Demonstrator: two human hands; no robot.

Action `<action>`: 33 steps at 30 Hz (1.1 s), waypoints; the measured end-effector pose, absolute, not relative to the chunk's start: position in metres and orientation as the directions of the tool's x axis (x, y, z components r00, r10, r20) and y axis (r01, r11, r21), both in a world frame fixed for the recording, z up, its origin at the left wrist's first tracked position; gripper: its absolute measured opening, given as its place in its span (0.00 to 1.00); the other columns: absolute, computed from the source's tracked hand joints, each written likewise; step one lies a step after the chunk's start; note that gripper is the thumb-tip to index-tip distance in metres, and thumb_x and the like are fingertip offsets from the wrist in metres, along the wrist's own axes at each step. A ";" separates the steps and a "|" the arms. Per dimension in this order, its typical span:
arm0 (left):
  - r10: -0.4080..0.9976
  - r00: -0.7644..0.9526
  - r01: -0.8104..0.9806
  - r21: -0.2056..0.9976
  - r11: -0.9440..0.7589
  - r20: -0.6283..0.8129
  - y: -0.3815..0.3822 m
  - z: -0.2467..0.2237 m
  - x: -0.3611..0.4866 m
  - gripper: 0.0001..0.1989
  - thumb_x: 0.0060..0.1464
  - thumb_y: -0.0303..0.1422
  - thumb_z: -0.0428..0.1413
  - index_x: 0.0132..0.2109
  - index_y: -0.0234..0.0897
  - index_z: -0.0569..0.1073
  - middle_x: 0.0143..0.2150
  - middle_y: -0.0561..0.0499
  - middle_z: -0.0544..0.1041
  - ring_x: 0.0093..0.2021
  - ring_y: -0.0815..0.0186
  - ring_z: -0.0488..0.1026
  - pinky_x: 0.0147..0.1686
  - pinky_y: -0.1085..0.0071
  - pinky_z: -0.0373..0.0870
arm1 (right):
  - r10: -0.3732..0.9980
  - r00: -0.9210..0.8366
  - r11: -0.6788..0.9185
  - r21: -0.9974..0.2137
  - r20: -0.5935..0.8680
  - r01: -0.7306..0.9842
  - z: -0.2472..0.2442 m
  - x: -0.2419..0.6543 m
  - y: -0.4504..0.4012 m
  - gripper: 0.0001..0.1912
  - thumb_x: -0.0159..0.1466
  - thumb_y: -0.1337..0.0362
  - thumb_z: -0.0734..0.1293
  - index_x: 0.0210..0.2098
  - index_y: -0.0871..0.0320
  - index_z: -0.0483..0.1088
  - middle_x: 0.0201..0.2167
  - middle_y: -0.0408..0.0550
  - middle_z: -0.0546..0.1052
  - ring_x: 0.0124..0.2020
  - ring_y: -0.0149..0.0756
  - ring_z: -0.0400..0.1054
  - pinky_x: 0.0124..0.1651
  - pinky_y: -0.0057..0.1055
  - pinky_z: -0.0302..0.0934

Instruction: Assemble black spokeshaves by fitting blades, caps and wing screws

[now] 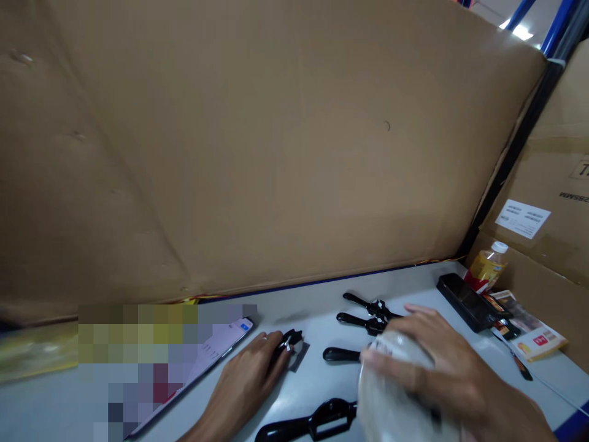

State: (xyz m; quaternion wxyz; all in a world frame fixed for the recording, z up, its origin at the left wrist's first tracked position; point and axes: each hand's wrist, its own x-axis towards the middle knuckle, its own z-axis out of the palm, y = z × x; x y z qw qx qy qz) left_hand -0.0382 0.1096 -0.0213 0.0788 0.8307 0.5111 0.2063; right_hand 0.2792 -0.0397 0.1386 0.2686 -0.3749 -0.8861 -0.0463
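My left hand point(251, 374) rests on the white table with its fingers closed around a small black part point(292, 339) with shiny metal bits. Beside those fingers lies a flat dark grey piece point(299, 357). A whitish rounded bundle point(391, 393), blurred by motion, is gripped in my right hand point(442, 362); its exact kind is unclear. Just left of and behind that bundle are black spokeshaves: one at the back point(361, 299), another before it point(356, 320), and a black handle point(340, 355) partly hidden. Nearer me lies a black spokeshave body point(317, 422) with an open slot.
A lit phone or tablet point(216, 353) lies at left, near a pixelated area. At right are a black device point(469, 301), a drink bottle point(488, 267), a printed packet point(538, 341) and a thin cable. A large cardboard sheet point(294, 153) walls the back.
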 end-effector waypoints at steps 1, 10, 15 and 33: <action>0.884 0.393 0.818 0.342 -0.462 0.255 0.109 -0.020 -0.038 0.16 0.64 0.43 0.44 0.37 0.41 0.71 0.33 0.47 0.77 0.33 0.55 0.77 0.34 0.64 0.70 | 0.703 -0.511 0.658 -0.181 0.494 0.731 0.139 0.287 -0.031 0.44 0.63 0.51 0.75 0.73 0.48 0.57 0.61 0.56 0.75 0.61 0.50 0.70 0.70 0.52 0.56; 0.911 0.367 0.826 0.385 -0.413 0.191 0.105 -0.015 -0.032 0.17 0.67 0.42 0.44 0.52 0.38 0.70 0.39 0.45 0.78 0.37 0.54 0.77 0.37 0.62 0.68 | 0.785 0.265 -0.071 -0.344 0.560 0.936 0.092 0.376 0.090 0.54 0.56 0.41 0.74 0.72 0.63 0.56 0.62 0.67 0.74 0.59 0.61 0.71 0.60 0.51 0.63; 0.903 0.371 0.806 0.408 -0.429 0.215 0.102 -0.012 -0.030 0.21 0.67 0.40 0.45 0.61 0.34 0.65 0.37 0.46 0.78 0.36 0.54 0.77 0.36 0.63 0.68 | 0.770 0.359 -0.203 -0.331 0.527 0.921 0.071 0.399 0.118 0.50 0.57 0.43 0.72 0.69 0.68 0.59 0.60 0.73 0.73 0.60 0.61 0.69 0.58 0.49 0.62; 0.746 0.540 0.634 0.395 -0.665 0.389 0.103 -0.018 -0.030 0.13 0.67 0.31 0.50 0.52 0.39 0.77 0.47 0.44 0.76 0.48 0.56 0.72 0.50 0.58 0.72 | 0.768 -0.244 0.417 -0.173 0.592 0.892 0.080 0.298 0.052 0.23 0.74 0.53 0.60 0.25 0.55 0.69 0.23 0.46 0.75 0.26 0.36 0.69 0.34 0.33 0.60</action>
